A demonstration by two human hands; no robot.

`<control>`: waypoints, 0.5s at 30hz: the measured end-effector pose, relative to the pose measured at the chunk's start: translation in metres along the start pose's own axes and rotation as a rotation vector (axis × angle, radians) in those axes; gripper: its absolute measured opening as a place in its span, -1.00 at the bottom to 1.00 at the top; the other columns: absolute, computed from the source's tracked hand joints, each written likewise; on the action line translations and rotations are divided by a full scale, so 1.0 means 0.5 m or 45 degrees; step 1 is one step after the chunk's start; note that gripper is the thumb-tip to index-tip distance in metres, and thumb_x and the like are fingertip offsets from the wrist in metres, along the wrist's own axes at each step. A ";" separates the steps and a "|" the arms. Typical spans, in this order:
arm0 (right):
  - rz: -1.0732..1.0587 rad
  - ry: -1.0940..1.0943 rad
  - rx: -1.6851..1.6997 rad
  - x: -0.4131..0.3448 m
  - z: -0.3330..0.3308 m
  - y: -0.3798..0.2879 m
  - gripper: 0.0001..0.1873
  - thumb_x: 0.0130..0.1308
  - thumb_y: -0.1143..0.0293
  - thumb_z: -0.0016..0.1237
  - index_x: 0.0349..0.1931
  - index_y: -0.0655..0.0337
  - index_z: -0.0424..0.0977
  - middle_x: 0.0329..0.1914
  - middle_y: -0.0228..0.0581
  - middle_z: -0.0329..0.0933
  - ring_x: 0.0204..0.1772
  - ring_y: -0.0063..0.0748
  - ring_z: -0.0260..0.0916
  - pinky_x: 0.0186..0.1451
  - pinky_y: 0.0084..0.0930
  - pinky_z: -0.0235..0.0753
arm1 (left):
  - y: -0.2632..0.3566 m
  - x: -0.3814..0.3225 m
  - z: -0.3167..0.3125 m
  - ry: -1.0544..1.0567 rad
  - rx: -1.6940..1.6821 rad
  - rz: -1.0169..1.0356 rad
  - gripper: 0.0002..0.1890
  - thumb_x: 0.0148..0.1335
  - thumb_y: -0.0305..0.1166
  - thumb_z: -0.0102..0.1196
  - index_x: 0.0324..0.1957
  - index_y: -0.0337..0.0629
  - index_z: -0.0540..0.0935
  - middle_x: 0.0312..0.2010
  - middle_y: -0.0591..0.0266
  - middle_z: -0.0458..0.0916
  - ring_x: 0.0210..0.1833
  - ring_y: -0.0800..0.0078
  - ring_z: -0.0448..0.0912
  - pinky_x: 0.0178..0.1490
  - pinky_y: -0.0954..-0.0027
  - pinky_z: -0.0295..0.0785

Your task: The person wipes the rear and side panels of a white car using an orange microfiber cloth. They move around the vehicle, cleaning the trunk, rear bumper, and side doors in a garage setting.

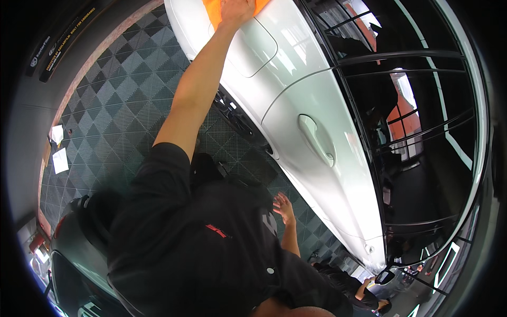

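Note:
My left hand [237, 12] is at the top edge, pressed on an orange cloth [213, 12] against the rear quarter of a white car [293, 91]. Part of the cloth and my fingertips are cut off by the frame. Just below the cloth lies the outline of the fuel filler flap [255, 51]. My right hand [283, 208] hangs beside my body, bare, with fingers apart, near the car's side but not touching it. Between the two hands, farther right, is the door handle [317, 139]. The rear wheel [237, 115] shows beneath the body, partly behind my left arm.
A dark car [75, 253] stands behind me at lower left. Another person in black [348, 285] is near the white car's door mirror [384, 277]. Grey interlocking floor tiles [130, 87] run to the wall. White papers [60, 160] are at the left edge.

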State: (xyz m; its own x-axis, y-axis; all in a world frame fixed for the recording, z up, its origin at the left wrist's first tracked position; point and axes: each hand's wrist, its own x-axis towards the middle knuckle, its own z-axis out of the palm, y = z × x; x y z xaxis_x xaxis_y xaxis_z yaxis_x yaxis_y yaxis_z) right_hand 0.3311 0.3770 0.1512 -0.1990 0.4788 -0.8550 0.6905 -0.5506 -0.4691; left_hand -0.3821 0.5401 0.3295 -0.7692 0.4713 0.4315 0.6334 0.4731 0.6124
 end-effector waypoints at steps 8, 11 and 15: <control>0.137 0.000 -0.133 -0.006 0.048 0.140 -0.51 0.56 0.44 -0.15 0.46 0.20 0.36 0.50 -0.08 0.43 0.31 -0.20 0.55 0.25 -0.20 0.58 | 0.319 -0.519 -0.022 -0.342 -0.365 0.377 -0.12 0.46 0.28 -0.10 0.65 0.06 0.07 0.68 -0.10 -0.21 0.70 -0.27 -0.26 0.58 -0.50 -0.36; 0.184 -0.022 -0.172 -0.015 0.058 0.132 -0.51 0.56 0.44 -0.15 0.46 0.20 0.36 0.49 -0.08 0.43 0.31 -0.20 0.55 0.25 -0.19 0.58 | 0.300 -0.453 -0.042 -0.369 -0.365 0.186 -0.12 0.46 0.27 -0.09 0.65 0.06 0.06 0.68 -0.09 -0.18 0.69 -0.28 -0.26 0.58 -0.49 -0.34; 0.173 -0.028 -0.248 0.017 0.059 0.061 -0.51 0.56 0.44 -0.15 0.46 0.19 0.37 0.49 -0.09 0.43 0.31 -0.20 0.54 0.25 -0.19 0.58 | 0.179 -0.199 -0.021 0.097 -0.072 0.009 -0.13 0.49 0.28 -0.16 0.66 0.06 0.04 0.68 -0.08 -0.20 0.69 -0.30 -0.26 0.58 -0.48 -0.33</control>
State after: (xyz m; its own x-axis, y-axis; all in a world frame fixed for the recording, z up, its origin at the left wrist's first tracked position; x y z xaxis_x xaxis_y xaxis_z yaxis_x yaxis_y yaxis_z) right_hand 0.3302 0.3440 0.1232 -0.1088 0.3935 -0.9129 0.8328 -0.4653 -0.2998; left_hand -0.2498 0.5278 0.3486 -0.7704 0.4155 0.4836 0.6346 0.4264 0.6446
